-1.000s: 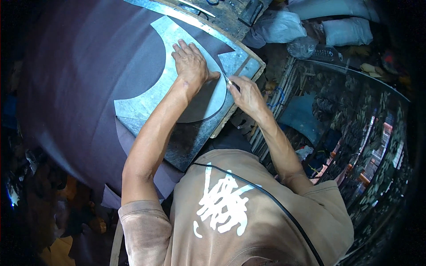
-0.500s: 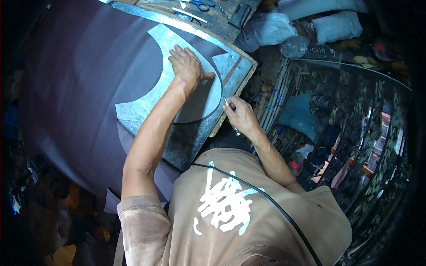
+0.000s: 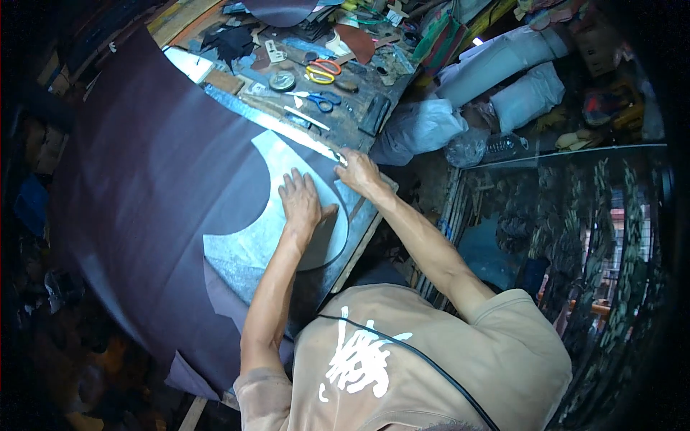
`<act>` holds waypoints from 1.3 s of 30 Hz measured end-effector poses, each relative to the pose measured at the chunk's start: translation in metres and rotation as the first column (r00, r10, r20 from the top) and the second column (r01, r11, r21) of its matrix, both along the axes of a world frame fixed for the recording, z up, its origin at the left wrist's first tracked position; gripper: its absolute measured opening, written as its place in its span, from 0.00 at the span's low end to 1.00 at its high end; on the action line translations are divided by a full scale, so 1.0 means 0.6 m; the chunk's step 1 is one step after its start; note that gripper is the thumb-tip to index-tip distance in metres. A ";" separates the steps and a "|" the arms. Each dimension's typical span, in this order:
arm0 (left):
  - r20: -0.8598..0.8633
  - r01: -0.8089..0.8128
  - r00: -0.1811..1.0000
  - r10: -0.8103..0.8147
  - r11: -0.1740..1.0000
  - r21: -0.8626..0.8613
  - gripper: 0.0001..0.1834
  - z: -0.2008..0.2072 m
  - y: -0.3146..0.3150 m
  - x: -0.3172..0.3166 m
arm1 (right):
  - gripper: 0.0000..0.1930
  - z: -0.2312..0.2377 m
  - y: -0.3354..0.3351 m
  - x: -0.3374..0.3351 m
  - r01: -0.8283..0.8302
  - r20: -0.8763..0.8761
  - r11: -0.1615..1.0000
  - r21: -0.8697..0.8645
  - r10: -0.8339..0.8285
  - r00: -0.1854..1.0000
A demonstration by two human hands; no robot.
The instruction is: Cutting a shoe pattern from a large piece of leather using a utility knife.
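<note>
A large sheet of dark purple-brown leather (image 3: 158, 179) covers the left of the work surface and hangs over its edge. A pale grey pattern piece (image 3: 329, 241) with a rounded right side lies near the right corner, a thin dark rim showing along its curve. My left hand (image 3: 300, 205) presses flat on it, fingers spread. Beyond it, my right hand (image 3: 359, 172) is at the far right tip of the leather, beside the pale table edge. Its fingers are closed around a slim metal-tipped tool that looks like a small knife, mostly hidden by the hand.
On the bench behind lie blue-handled scissors (image 3: 325, 100), orange-and-yellow-handled scissors (image 3: 323, 70), a round tin (image 3: 282, 80), a white stick (image 3: 307, 118) and a black block (image 3: 374, 115). Wrapped bundles (image 3: 528, 93) stand at the far right. A black cable (image 3: 424, 355) crosses my shirt.
My right hand has moved from the near right side of the curved pattern to the far right tip of the leather. My left hand stays on the pattern. The view now takes in more bench.
</note>
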State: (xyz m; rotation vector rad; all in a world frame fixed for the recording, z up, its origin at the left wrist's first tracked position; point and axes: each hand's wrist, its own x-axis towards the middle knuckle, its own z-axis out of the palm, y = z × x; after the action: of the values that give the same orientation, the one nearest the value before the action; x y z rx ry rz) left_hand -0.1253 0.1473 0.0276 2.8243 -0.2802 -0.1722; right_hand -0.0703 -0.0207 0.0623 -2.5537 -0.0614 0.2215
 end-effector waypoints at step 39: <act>-0.026 -0.543 0.840 0.542 0.840 -0.019 0.32 0.005 -0.120 0.009 | 0.30 -0.111 -0.076 0.749 -0.336 -0.044 0.908 -0.248 0.336 0.941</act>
State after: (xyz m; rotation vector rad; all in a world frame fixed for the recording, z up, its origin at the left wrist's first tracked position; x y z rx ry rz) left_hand -0.1199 0.0751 0.0305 2.7430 0.5252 -0.0677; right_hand 0.3793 -0.0661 -0.0043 -2.7834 -0.5082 0.3842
